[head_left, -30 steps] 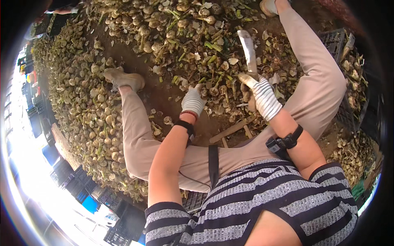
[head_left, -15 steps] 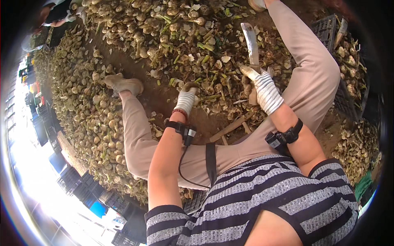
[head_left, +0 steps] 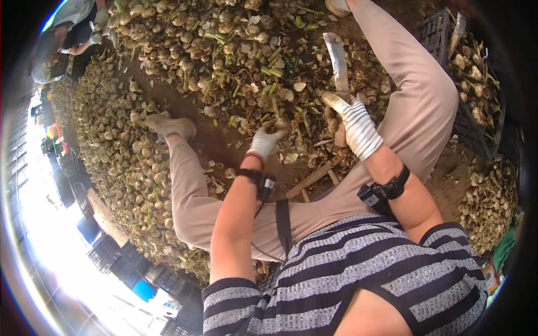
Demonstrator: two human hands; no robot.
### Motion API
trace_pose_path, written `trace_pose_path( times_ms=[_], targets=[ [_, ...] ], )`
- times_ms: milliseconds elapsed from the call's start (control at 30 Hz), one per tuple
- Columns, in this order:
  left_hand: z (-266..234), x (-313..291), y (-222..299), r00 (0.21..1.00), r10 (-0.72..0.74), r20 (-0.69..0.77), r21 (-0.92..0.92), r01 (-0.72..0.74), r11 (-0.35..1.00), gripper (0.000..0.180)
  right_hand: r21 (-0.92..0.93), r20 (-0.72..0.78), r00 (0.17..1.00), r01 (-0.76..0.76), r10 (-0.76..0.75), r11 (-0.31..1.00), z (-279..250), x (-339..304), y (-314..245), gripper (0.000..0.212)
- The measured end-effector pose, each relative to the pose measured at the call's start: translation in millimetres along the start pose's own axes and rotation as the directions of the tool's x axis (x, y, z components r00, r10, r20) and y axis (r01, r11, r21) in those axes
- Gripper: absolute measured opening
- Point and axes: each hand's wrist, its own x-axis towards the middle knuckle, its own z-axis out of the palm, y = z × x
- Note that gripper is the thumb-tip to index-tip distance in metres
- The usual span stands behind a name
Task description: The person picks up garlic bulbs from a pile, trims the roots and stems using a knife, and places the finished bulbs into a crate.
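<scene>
My right hand (head_left: 353, 120), in a white ribbed glove with soiled fingers, is wrapped round the wooden handle of a large knife (head_left: 338, 64). Its long, broad blade points away from me over the heap. To its left, my left hand (head_left: 267, 139), gloved the same way, is at the near edge of the garlic pile. Its fingers are closed on what looks like a garlic stalk (head_left: 275, 106); the fingers partly hide it. Around both hands lie dry garlic bulbs (head_left: 224, 28), cut green stems and papery skins.
My spread legs frame the work area, with a wooden piece (head_left: 316, 176) between them. A black crate (head_left: 476, 123) of garlic with another blade stands at right. More garlic (head_left: 123, 162) covers the left side. A person (head_left: 73, 33) works at the far left; crates (head_left: 106, 252) line the lower left.
My left hand has moved forward and right, into the edge of the pile. My right hand keeps its hold on the knife. The view has shifted slightly.
</scene>
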Motion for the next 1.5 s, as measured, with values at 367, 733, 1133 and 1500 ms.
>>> trace_pose_path(
  times_ms=[367, 733, 1133, 1500],
  targets=[
    [-78, -106, 59, 0.854, 0.505, 0.130, -0.960, 0.236, -0.151, 0.053, -0.233, 0.319, 0.945, 0.153, -0.074, 0.960, 15, -24, 4, 0.026],
    [-78, -153, 112, 0.947, 0.308, 0.093, -0.918, 0.201, -0.342, 0.046, 0.003, 0.144, 0.978, 0.151, -0.150, 0.989, 4, -27, 16, 0.020],
    [15, -187, 404, 0.559, 0.794, 0.238, -0.971, 0.119, 0.207, 0.040, 0.013, -0.055, 0.984, 0.168, -0.167, 0.986, -30, -23, 11, 0.024],
    [3, -128, 361, 0.487, 0.871, -0.060, -0.719, -0.627, 0.301, 0.040, 0.201, -0.042, 0.998, 0.051, -0.043, 0.978, -52, -33, -19, 0.020]
  ],
)
